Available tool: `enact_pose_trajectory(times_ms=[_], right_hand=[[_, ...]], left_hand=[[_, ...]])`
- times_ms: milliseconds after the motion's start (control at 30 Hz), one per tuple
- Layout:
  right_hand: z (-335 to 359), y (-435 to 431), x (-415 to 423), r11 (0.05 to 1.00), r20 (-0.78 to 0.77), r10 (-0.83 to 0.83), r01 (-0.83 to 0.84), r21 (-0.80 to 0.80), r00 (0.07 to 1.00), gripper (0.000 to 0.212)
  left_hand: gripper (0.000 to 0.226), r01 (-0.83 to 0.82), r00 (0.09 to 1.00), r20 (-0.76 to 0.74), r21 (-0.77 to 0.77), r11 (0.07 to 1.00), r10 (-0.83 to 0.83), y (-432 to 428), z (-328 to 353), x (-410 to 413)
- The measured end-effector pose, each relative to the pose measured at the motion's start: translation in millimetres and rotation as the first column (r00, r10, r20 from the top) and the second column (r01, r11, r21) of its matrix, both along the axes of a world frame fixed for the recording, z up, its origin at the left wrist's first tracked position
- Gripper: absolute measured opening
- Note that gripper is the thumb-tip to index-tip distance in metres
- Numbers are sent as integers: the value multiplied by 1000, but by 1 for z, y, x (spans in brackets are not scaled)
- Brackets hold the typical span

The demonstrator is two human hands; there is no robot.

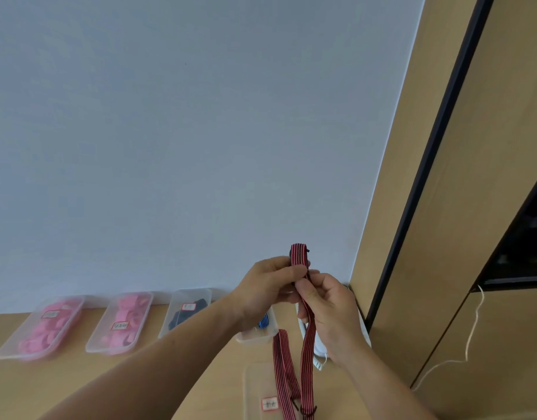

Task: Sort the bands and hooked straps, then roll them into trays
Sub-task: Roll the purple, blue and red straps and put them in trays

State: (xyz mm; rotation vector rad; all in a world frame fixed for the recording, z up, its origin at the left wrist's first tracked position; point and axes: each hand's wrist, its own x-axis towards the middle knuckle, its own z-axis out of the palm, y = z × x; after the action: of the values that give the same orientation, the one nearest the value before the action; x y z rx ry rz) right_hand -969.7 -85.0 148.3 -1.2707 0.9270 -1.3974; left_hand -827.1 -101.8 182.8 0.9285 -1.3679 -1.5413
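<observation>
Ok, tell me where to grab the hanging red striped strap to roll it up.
Pinch the red striped strap just below the right hand, across its flat faces, coming from the right. It hangs straight and free there, while the left hand holds the rolled top.

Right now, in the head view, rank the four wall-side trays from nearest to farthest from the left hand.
1. Blue-strap tray, just under the left hand.
2. Black-strap tray, next to the left.
3. Right pink-band tray, further left.
4. Left pink-band tray, far left.
</observation>
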Motion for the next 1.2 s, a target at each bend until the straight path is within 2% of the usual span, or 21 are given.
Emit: enact_pose_trajectory(times_ms=[100, 233, 400, 467, 567, 667, 733, 767, 867, 967, 1033, 1067, 1100, 1133, 1167, 1200], right_hand=[[1, -2, 0, 1000, -3, -6, 6, 25, 1000, 27], [0, -3, 1, 999, -24, 1, 0, 34, 1000, 31], [1, -3, -2, 998, -70, -11, 16, 65, 997, 39], [1, -3, -3, 995, -88, -38, 46, 88, 995, 42], [2, -1, -6, 986, -102, -62, 77, 150, 993, 55], [7, 3, -9, 983, -91, -35, 51, 174, 995, 63], [12, 5, -10, 984, -76, -32, 44, 171, 997, 70], [15, 6, -11, 984, -68, -35, 47, 173, 997, 73], [23, 9, -11, 979, -52, -49, 58, 195, 997, 68], [27, 12, -12, 978, -53, -53, 63, 198, 997, 63], [29, 15, -12, 979, -37, -58, 64, 196, 998, 60], [29, 16, -11, 980, -21, -62, 64, 188, 998, 59], [29, 16, -11, 982, -5, -71, 70, 174, 997, 58], [29, 16, -11, 984, 10, -87, 84, 155, 996, 58], [28, 16, -11, 986, 18, -105, 102, 132, 994, 59], [28, 16, -11, 988, 16, -120, 118, 104, 993, 59]], left_hand=[[24, -35, 997, -66, 4, 999, 35, -4, 4, 0], [27, -36, 998, -53, 17, 999, 37, -6, 11, 1], [24, 5, 1000, 7, -42, 999, -5, -9, 12, 5], [20, -16, 998, 57, -101, 995, 21, -11, 10, 3], [17, -112, 955, 233, -290, 950, 184, -15, 1, -2], [15, -83, 818, 416, -598, 797, 397, -17, -10, 0], [25, 36, 694, 468, -782, 623, 548, -12, -14, 1], [29, 101, 667, 457, -838, 536, 589, -11, -17, 3], [35, 208, 686, 392, -913, 351, 613, -10, -22, 8], [54, 278, 653, 354, -934, 223, 669, -14, -20, 11], [61, 327, 631, 348, -930, 170, 694, -16, -20, 12], [61, 329, 641, 358, -927, 178, 679, -17, -22, 13], [59, 290, 670, 374, -927, 238, 641, -18, -24, 13], [55, 212, 710, 411, -899, 383, 573, -17, -27, 11], [50, 102, 764, 441, -804, 586, 471, -14, -27, 8], [45, -27, 844, 410, -610, 792, 345, -11, -24, 6]])
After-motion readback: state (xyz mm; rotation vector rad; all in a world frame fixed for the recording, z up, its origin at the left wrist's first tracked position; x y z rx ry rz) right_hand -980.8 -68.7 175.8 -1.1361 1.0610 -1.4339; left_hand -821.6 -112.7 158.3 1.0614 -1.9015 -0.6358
